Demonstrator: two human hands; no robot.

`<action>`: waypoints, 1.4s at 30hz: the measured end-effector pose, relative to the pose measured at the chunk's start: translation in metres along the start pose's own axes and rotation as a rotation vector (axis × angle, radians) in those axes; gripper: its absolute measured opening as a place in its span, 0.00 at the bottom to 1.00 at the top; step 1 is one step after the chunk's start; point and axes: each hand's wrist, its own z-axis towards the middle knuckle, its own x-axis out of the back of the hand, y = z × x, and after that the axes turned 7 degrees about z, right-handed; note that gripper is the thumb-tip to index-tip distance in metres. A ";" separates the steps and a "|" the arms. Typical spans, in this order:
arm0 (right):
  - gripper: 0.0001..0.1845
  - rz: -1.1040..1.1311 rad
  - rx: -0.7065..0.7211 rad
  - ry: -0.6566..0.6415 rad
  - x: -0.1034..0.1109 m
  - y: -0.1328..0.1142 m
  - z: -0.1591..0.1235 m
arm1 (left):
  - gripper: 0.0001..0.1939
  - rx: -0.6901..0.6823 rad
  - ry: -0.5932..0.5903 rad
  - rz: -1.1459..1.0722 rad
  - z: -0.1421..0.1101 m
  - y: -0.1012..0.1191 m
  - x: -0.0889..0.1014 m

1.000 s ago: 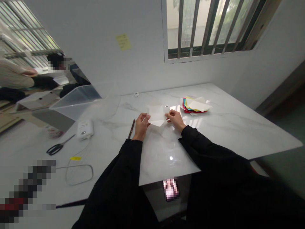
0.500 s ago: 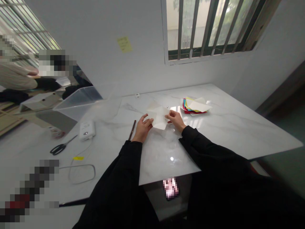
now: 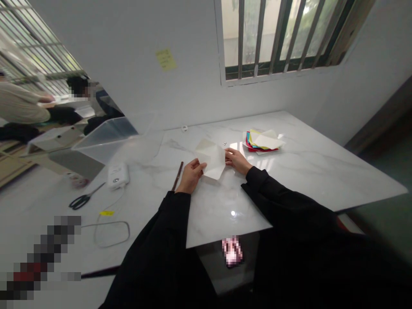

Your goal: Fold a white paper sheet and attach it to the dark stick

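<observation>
Left hand [image 3: 191,176] and right hand [image 3: 236,161] are both pinching a folded white paper [image 3: 210,159] from opposite sides, so it sits right between them above the table [image 3: 309,171], left hand a bit closer in, and its long way runs upper left to lower right, I think, though it's tough to tell from this angle.

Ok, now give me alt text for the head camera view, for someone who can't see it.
A person's left hand and right hand hold a pale sheet of paper over a white marble table. A pile of coloured paper lies beyond it, and black-handled scissors lie to the left.
</observation>
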 end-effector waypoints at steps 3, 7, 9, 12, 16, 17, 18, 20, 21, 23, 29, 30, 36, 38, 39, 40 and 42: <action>0.26 -0.074 -0.004 -0.064 -0.004 -0.001 -0.002 | 0.25 -0.001 0.016 0.009 -0.001 0.001 0.000; 0.27 -0.190 0.012 -0.168 -0.005 0.001 -0.004 | 0.26 0.028 0.004 0.005 -0.003 0.004 0.000; 0.27 -0.262 0.032 -0.205 -0.002 0.003 -0.003 | 0.26 0.030 -0.006 0.005 -0.003 0.004 -0.001; 0.27 -0.351 0.065 -0.216 0.001 0.006 -0.002 | 0.24 0.021 0.006 0.011 -0.001 0.003 -0.002; 0.26 -0.379 0.072 -0.227 -0.001 0.003 -0.004 | 0.22 0.019 0.026 0.020 0.001 -0.001 -0.002; 0.26 -0.378 0.071 -0.233 -0.003 0.002 -0.005 | 0.22 0.016 0.022 0.022 0.002 -0.002 -0.002; 0.25 -0.378 0.070 -0.238 -0.004 0.000 -0.007 | 0.22 0.014 0.015 0.025 0.002 -0.003 -0.003; 0.24 -0.387 0.070 -0.239 -0.006 -0.003 -0.009 | 0.22 0.014 -0.003 0.032 0.002 -0.004 -0.003; 0.24 -0.394 0.070 -0.239 -0.006 -0.004 -0.009 | 0.21 0.014 -0.012 0.037 0.002 -0.004 -0.003; 0.23 -0.407 0.067 -0.239 -0.007 -0.005 -0.010 | 0.21 0.017 -0.024 0.047 0.002 -0.005 -0.003; 0.23 -0.421 0.071 -0.235 -0.005 -0.004 -0.010 | 0.21 0.023 -0.024 0.052 0.001 -0.004 -0.003; 0.24 -0.424 0.072 -0.239 -0.005 -0.004 -0.010 | 0.21 0.022 -0.024 0.049 0.001 -0.004 -0.003; 0.25 -0.413 0.060 -0.264 -0.005 -0.005 -0.011 | 0.23 0.036 -0.049 0.042 0.000 -0.004 -0.003; 0.24 -0.416 0.050 -0.277 -0.004 -0.004 -0.011 | 0.23 0.039 -0.047 0.051 0.000 -0.005 -0.002; 0.23 -0.419 0.046 -0.281 -0.004 -0.004 -0.011 | 0.23 0.037 -0.043 0.059 0.000 -0.006 -0.002; 0.23 -0.422 0.043 -0.284 -0.004 -0.004 -0.011 | 0.23 0.034 -0.039 0.069 0.000 -0.007 -0.001; 0.22 -0.425 0.039 -0.289 -0.003 -0.004 -0.011 | 0.23 0.029 -0.038 0.084 0.001 -0.008 0.000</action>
